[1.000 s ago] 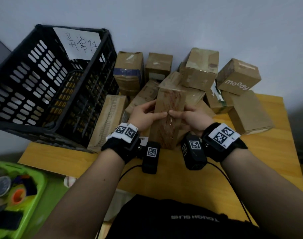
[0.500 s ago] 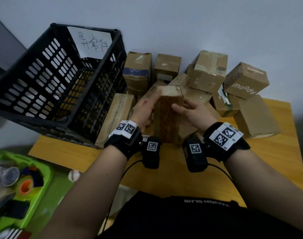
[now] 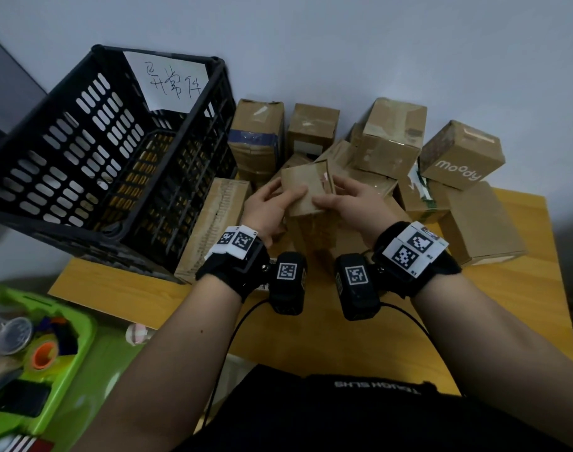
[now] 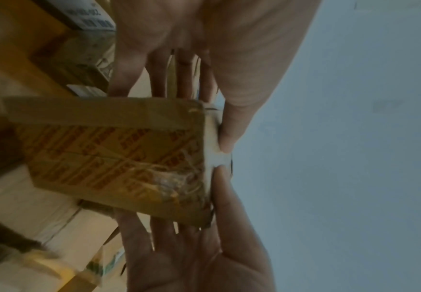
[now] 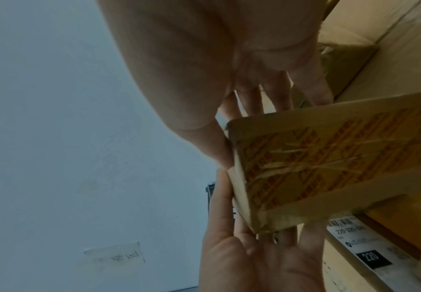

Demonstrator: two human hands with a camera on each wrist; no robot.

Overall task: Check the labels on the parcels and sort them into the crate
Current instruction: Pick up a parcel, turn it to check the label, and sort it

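Observation:
I hold one tall cardboard parcel (image 3: pixel 306 190) wrapped in orange-printed tape upright over the table, its plain end face turned toward me. My left hand (image 3: pixel 270 207) grips its left side and my right hand (image 3: pixel 353 203) grips its right side, thumbs on the near face. The left wrist view shows the parcel (image 4: pixel 119 158) between both palms, and so does the right wrist view of the parcel (image 5: pixel 329 168). No label shows on the faces I see. The black plastic crate (image 3: pixel 66 151) stands tilted at the left, with a handwritten paper sign (image 3: pixel 171 83) on its far wall.
Several brown parcels are piled against the wall, among them a "moody" box (image 3: pixel 461 158). A long flat parcel (image 3: pixel 213 220) leans beside the crate. A parcel with a white "220" label (image 5: pixel 369 254) lies below my hands. A green bin (image 3: pixel 50 370) sits lower left, off the wooden table (image 3: pixel 490 321).
The parcel has tipped so that its end face, not its printed long side, faces me. Both hands have slid up to that end.

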